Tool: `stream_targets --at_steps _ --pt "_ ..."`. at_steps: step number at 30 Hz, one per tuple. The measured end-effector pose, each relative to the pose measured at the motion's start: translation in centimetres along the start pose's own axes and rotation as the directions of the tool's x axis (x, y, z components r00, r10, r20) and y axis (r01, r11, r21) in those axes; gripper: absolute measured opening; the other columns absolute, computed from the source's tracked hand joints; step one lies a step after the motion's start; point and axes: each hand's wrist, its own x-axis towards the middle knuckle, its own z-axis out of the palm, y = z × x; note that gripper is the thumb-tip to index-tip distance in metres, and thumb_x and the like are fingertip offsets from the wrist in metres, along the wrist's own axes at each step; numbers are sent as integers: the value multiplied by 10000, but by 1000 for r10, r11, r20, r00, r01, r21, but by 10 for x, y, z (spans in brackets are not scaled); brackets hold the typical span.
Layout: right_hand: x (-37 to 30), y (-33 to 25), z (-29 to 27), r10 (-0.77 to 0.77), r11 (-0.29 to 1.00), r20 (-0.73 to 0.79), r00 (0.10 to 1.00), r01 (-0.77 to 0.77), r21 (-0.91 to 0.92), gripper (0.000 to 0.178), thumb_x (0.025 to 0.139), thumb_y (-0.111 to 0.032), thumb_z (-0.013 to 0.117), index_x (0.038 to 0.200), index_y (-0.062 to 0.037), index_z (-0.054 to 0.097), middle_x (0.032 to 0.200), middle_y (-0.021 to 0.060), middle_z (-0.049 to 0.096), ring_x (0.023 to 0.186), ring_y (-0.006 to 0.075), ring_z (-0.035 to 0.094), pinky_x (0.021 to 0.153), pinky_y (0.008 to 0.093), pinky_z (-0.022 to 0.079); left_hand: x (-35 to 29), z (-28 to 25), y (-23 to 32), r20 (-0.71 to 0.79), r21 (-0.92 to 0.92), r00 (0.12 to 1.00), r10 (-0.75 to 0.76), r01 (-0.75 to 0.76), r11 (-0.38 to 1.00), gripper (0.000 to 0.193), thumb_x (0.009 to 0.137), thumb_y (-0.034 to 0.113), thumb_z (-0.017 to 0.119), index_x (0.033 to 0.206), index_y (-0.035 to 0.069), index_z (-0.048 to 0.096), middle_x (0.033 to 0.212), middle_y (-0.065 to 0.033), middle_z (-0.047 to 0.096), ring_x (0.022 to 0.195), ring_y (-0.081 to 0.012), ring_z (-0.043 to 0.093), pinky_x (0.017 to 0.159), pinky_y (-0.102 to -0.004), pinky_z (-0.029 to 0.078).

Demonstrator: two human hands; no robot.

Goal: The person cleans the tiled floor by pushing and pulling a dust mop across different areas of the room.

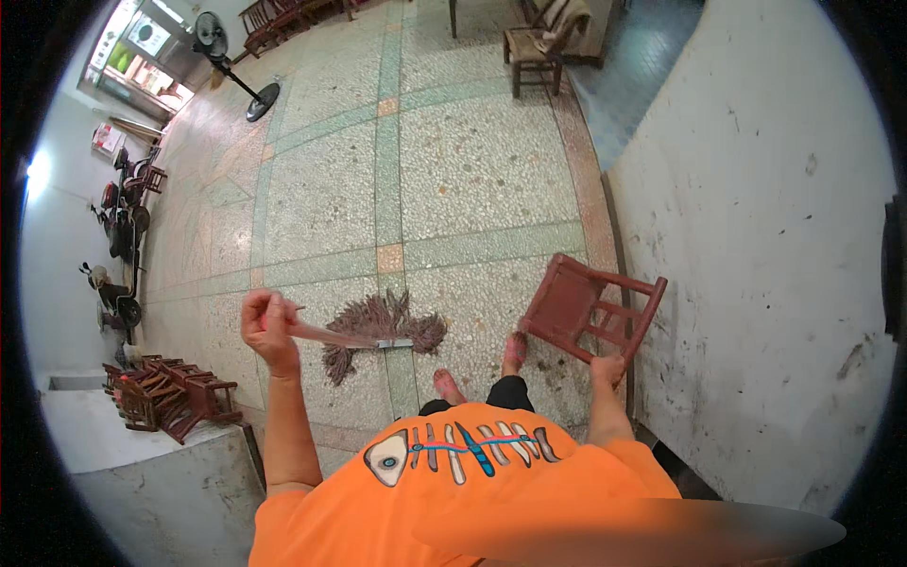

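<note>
My left hand (pixel 269 331) is closed around the upper end of a mop's handle (pixel 326 335). The handle slants down to the grey-brown string mop head (pixel 373 319), which lies spread on the floor in front of my feet. At the right, my right hand (pixel 607 370) grips a small reddish-brown wooden chair (pixel 564 300) by the near side of its backrest. The chair is tilted, with its flat seat toward the left and its slatted back toward the wall. Whether its legs touch the floor, I cannot tell.
A white scuffed wall (pixel 756 246) runs along the right. Stacked wooden chairs (pixel 175 395) sit on a ledge at the left. Scooters (pixel 118 293) stand along the left wall. Farther off are a standing fan (pixel 213 42) and a chair with cloth on it (pixel 539 47).
</note>
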Motion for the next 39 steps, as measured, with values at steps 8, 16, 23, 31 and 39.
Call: stream_targets --at_steps 8,16,23,31,39 --pt "-207 -200 -16 -603 783 764 -228 -350 514 482 830 -384 461 1158 -35 404 997 170 552 839 297 584 695 383 488 39 -52 87 78 -425 971 226 -173 888 322 764 18 467 1075 39 385 681 -98 502 564 -130 443 586 -287 423" --pt "-437 -262 -96 -542 807 682 -490 -531 259 792 810 -479 445 1287 35 78 1184 266 373 1032 411 471 796 515 428 -7 -231 192 -68 -541 923 380 -354 763 593 736 331 468 1146 -75 332 713 -60 333 607 -139 323 594 -263 309" --pt "-475 -288 -76 -579 714 759 -297 -634 297 588 797 -231 471 1215 46 165 1060 241 422 997 386 481 872 506 392 -87 -341 130 -117 -400 940 321 -340 851 289 744 189 484 946 -9 427 551 9 349 461 -77 320 562 -276 322" --pt "-507 -258 7 -255 928 876 -409 -357 103 280 763 -182 425 943 31 393 994 227 446 887 366 511 816 541 405 -177 -350 21 58 572 998 1 -34 820 261 825 78 407 1036 -39 507 606 -67 548 530 -123 513 534 -263 424" --pt "-517 -235 73 -168 963 974 -150 -235 130 303 671 -103 507 901 57 392 769 227 503 730 373 567 577 545 489 -183 -309 70 -60 854 360 -931 501 139 341 801 280 505 863 -42 600 574 -149 560 518 -200 550 489 -334 416"
